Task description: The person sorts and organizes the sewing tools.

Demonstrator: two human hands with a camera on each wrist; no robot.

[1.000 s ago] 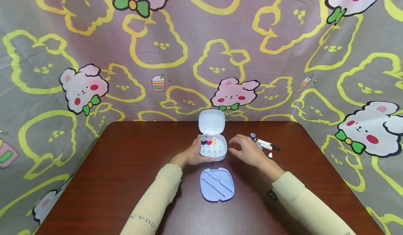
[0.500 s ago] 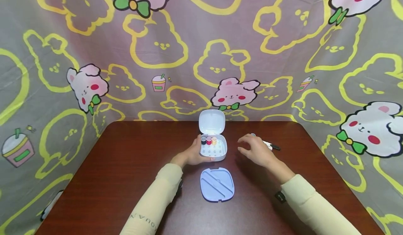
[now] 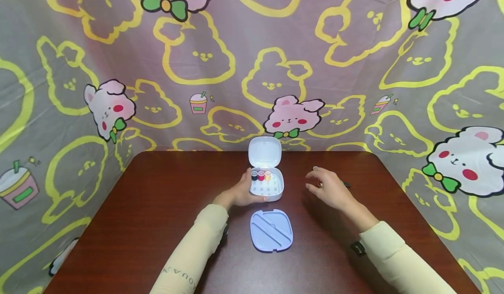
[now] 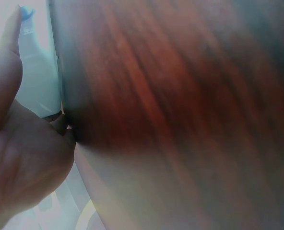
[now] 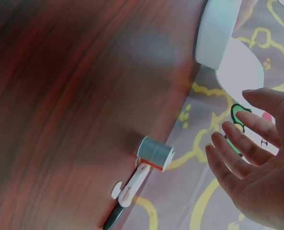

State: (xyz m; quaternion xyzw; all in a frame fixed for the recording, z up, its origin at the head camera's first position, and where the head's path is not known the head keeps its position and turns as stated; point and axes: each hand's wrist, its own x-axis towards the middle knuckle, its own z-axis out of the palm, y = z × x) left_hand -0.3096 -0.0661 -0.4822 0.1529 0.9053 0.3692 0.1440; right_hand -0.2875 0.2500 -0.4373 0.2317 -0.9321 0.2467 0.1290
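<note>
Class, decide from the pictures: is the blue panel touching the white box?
Apart. The head view shows a strip of brown table between the blue panel and the white box.

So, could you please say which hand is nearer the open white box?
Left: the left hand grips the white box at its left side; the right hand is apart, off to its right.

Reddish-brown table [image 3: 165, 184] amid cartoon-printed cloth walls [image 3: 236, 31]
</note>
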